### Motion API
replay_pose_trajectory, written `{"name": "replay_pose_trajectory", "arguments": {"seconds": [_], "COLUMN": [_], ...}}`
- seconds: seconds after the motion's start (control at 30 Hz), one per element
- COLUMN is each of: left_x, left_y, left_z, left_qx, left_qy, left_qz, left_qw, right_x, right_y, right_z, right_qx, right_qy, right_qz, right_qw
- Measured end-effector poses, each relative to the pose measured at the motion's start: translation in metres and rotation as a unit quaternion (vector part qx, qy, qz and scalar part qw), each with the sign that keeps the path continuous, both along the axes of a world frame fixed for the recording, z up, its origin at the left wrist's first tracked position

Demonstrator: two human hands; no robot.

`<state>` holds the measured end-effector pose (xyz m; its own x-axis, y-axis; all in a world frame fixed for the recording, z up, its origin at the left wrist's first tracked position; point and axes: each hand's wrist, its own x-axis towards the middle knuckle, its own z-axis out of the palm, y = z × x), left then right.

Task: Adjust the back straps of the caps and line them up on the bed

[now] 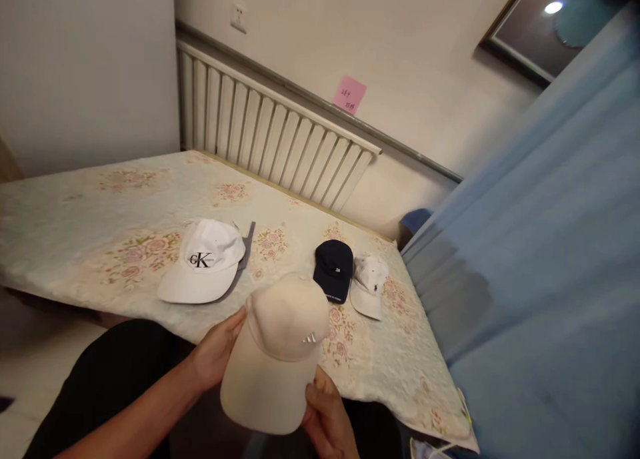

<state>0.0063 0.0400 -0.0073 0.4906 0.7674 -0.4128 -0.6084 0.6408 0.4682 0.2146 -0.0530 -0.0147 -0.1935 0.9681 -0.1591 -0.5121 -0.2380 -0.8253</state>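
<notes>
A cream baseball cap (pixel 287 325) with a small silver striped logo is held up between both hands, brim toward me. My left hand (pixel 220 349) grips its left side, fingers partly hidden behind the crown. On the right, my right hand (pixel 327 409) pinches the brim's edge, thumb on top. Beyond it on the bed lie a white cap with black CK letters (pixel 213 262) at the left, on top of a grey cap (pixel 247 245) that is mostly hidden. Farther right, a black cap (pixel 333 270) rests beside a white cap with a small dark emblem (pixel 369 285).
The bed (pixel 170 195) has a pale flowered cover. A white radiator (pixel 273 125) runs along the wall behind it. A blue curtain (pixel 540 245) hangs at the right. A pink note (pixel 350 95) is on the wall, and a dark blue object (pixel 416 220) sits by the curtain.
</notes>
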Motion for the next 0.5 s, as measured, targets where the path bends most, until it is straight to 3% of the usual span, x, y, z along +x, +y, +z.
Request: {"name": "replay_pose_trajectory", "arguments": {"seconds": [0.07, 0.13, 0.37, 0.5], "left_x": [-0.002, -0.002, 0.0, 0.001], "left_y": [-0.001, -0.004, -0.003, 0.004], "left_z": [-0.003, -0.008, -0.021, -0.027], "left_qx": [-0.024, -0.034, 0.055, 0.069], "left_qy": [-0.03, -0.031, 0.073, 0.139], "left_qz": [-0.046, -0.043, 0.1, 0.152], "left_qw": [0.998, 0.998, 0.991, 0.976], "right_x": [0.005, 0.008, 0.006, 0.001], "right_y": [0.002, 0.003, 0.008, 0.015], "right_z": [-0.011, -0.018, -0.033, -0.034], "right_qx": [-0.002, -0.006, -0.02, -0.025], "right_qy": [-0.019, -0.032, -0.052, -0.052], "right_qz": [0.011, 0.015, -0.009, -0.03], "right_qw": [1.0, 0.999, 0.998, 0.998]}}
